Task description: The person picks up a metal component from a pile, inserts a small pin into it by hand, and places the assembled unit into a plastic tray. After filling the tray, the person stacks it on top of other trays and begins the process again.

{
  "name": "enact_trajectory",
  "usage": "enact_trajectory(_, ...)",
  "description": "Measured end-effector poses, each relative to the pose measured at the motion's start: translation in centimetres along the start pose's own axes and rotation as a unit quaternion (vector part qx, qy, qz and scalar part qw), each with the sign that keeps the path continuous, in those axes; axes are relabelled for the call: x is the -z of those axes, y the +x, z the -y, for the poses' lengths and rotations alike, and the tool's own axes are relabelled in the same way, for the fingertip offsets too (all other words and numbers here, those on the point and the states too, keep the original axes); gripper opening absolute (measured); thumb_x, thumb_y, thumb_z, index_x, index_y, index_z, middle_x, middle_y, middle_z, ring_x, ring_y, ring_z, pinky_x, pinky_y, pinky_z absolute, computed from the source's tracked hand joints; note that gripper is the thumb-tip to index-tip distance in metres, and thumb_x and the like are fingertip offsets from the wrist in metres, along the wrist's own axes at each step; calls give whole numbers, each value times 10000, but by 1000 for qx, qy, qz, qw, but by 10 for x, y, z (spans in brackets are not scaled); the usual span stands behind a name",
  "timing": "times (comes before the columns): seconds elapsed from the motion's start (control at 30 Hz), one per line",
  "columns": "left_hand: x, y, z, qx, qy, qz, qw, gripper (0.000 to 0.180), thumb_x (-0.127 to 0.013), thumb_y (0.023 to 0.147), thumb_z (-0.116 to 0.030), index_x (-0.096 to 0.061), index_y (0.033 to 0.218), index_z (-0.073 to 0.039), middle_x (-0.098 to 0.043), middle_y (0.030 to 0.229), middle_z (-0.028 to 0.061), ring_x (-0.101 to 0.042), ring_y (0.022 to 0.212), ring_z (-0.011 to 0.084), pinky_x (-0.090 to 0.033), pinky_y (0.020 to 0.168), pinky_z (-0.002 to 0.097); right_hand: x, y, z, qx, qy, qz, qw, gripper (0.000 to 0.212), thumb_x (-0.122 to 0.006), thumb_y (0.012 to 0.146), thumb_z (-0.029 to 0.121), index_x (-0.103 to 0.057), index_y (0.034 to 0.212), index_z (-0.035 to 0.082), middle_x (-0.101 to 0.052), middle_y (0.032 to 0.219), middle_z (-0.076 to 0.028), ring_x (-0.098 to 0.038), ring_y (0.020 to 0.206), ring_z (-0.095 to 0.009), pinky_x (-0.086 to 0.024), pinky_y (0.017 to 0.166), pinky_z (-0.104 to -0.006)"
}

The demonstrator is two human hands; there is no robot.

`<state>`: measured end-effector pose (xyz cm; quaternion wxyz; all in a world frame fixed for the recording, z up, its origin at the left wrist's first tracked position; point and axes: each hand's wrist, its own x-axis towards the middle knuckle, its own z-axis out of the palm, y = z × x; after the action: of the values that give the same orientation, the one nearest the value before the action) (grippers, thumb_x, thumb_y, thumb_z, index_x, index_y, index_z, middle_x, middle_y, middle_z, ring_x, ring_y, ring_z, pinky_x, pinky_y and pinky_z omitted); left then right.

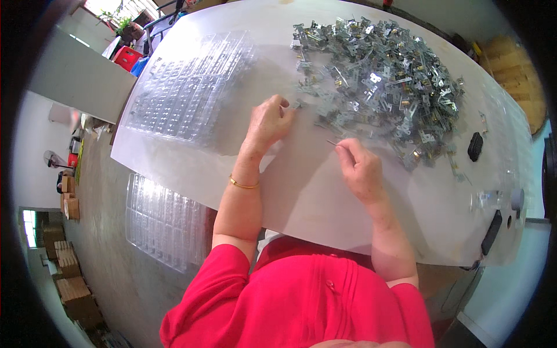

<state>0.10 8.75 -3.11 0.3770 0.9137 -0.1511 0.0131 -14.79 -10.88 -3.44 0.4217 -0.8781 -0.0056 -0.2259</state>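
Note:
My left hand [270, 123], with a gold bangle on its wrist, is held over the table left of the metal heap. Its thumb and fingers are closed on a small grey metal part [297, 105], which shows just past the fingertips. To the right and nearer to me, my right hand [361, 167] pinches a thin metal pin [332, 142] between thumb and forefinger, its tip pointing left. Beyond both hands spreads a large heap of small stamped metal brackets [400, 87], some with brass-coloured bits. Several loose brackets lie along its near edge.
Stacked clear plastic trays [188, 87] lie on the table [301, 203] at the left. More clear trays [165, 220] stand lower, beside the table's left edge. A black oval object [475, 147], a clear bottle [490, 200] and a black bar [491, 232] are at the right.

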Motion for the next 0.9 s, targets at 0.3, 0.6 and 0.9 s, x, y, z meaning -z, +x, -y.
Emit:
enact_trajectory(0.3, -8, -3, 1, -41, 70, -1, 997, 228, -648, 767, -201, -664, 861, 6, -660, 812, 212, -661, 780, 357, -522, 714, 433, 2, -4, -2, 11, -5, 15, 1000, 44, -642, 936, 107, -615, 951, 75, -664, 798, -142, -648, 672, -320, -493, 591, -386)
enact_trajectory(0.6, 4, -13, -11, -86, 90, -32, 992, 159, -605, 806, -158, -653, 823, -8, -678, 851, 174, -646, 871, 361, -475, 827, 469, -2, -6, -8, -29, 33, 33, 999, 68, -634, 956, 118, -628, 973, 53, -615, 723, -88, -586, 602, -169, -465, 564, -318)
enact_trajectory(0.9, 114, -26, -51, -148, -46, -20, 988, 149, -698, 826, -129, -685, 898, 1, -688, 830, 170, -680, 761, 309, -531, 672, 383, -7, -6, -10, -115, 99, 49, 987, 91, -619, 982, 148, -633, 976, 59, -569, 693, -15, -523, 597, -98, -427, 547, -273)
